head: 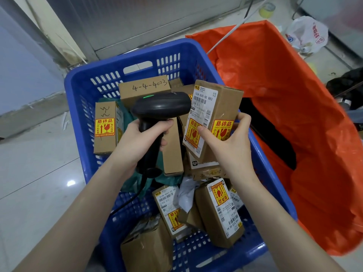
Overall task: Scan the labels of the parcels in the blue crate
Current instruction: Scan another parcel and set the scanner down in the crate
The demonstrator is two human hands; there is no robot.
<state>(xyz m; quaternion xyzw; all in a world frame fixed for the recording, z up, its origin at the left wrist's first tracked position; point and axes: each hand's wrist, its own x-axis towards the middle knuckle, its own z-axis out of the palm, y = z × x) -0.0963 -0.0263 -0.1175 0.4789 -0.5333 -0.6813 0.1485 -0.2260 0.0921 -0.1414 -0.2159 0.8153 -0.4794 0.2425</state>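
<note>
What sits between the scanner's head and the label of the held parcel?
Nothing in the head view: the scanner head sits right beside the held parcel label, no object between.

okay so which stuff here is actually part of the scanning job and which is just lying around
Job: black handheld barcode scanner in left hand; brown cardboard parcel in right hand; blue slotted plastic crate.
Lying about: orange plastic sack; white plastic bag; yellowish tape roll.

The blue slotted plastic crate stands on the pale tiled floor, holding brown cardboard parcels. Just right of it sits the orange plastic sack. Behind the sack lies a white plastic bag.
</note>
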